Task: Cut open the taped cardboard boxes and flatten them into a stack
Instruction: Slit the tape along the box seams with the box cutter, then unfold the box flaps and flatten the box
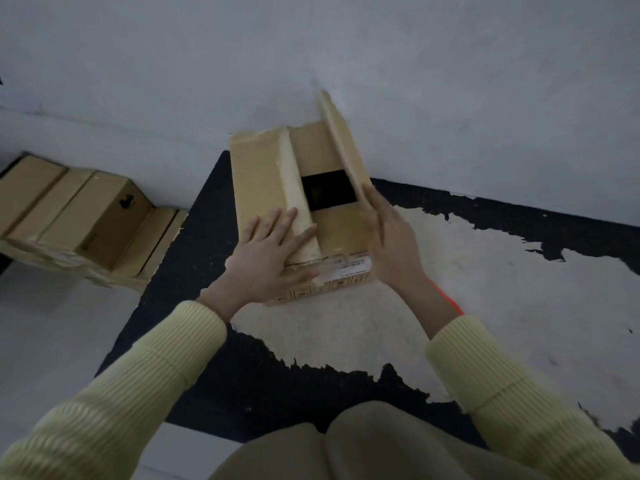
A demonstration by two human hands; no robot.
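The cardboard box sat on the floor by the wall: the left hand pressed flat, fingers spread, on its left flap; the right hand lay straight-fingered against the raised right flap

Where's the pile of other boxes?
In the head view, the pile of brown cardboard boxes lies on the floor at the left, against the white wall, left of the open brown cardboard box.
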